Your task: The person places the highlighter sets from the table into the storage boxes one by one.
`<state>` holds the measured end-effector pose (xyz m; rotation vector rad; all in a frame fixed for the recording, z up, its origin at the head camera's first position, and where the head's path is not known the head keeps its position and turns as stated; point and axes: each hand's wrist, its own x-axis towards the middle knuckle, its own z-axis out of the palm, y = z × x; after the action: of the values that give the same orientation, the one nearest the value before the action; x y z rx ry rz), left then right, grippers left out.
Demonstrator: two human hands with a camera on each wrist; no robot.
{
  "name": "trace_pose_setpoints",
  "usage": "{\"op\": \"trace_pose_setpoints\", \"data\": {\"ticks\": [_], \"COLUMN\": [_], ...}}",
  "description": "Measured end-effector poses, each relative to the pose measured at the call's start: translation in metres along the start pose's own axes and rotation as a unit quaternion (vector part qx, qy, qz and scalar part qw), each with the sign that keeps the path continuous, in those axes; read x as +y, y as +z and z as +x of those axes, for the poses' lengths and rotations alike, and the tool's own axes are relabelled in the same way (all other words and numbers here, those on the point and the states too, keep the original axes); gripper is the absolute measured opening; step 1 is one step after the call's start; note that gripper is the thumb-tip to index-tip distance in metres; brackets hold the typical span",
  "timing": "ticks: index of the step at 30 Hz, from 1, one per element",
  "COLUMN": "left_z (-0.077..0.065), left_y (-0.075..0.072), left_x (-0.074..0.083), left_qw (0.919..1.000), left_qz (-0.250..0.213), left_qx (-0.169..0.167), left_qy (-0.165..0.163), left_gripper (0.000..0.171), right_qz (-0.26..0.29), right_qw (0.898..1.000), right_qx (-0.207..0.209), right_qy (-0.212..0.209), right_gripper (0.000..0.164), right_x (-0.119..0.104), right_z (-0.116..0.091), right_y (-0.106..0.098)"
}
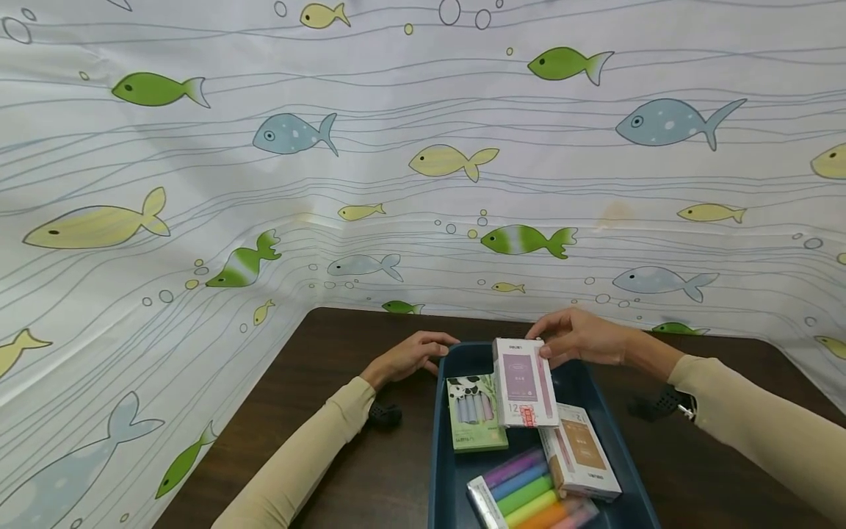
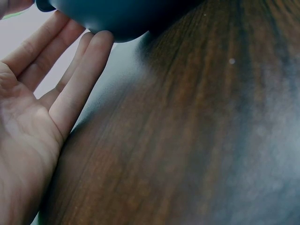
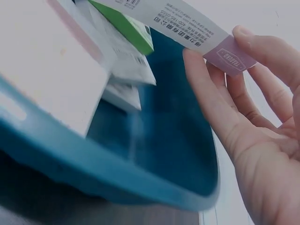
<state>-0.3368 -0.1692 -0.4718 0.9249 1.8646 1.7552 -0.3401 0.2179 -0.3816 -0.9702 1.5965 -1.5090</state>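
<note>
My right hand pinches the top end of a slim white box with a purple panel, thumb on one face and fingers behind. In the right wrist view, printed text runs along the box's white side. The box is tilted over a dark blue plastic bin, overlapping the boxes inside. At the bin's far left corner, my left hand holds the rim; in the left wrist view its fingertips touch the outer wall.
Inside the bin are a green panda-print box, a white box with an orange-brown panel, and a clear pack of several coloured markers. The bin stands on a dark wooden table. A fish-print sheet hangs behind.
</note>
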Motion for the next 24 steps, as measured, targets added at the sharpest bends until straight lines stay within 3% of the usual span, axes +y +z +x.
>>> {"op": "trace_pose_setpoints", "data": {"ticks": [7,24], "left_z": [0.000,0.001], "left_y": [0.000,0.000], "left_x": [0.001,0.001], "left_qw": [1.0000,1.0000], "left_qz": [-0.002,0.005], "left_qx": [0.000,0.003], "left_qy": [-0.001,-0.006], "left_gripper": [0.047,0.049], "right_qz": [0.017,0.024], "right_qw": [0.999,0.997], "right_qx": [-0.037,-0.072], "right_qy": [-0.005,-0.020], "right_gripper": [0.028,0.024], "right_x": [0.002,0.007], "right_z": [0.002,-0.002], "right_y": [0.020,0.045]}}
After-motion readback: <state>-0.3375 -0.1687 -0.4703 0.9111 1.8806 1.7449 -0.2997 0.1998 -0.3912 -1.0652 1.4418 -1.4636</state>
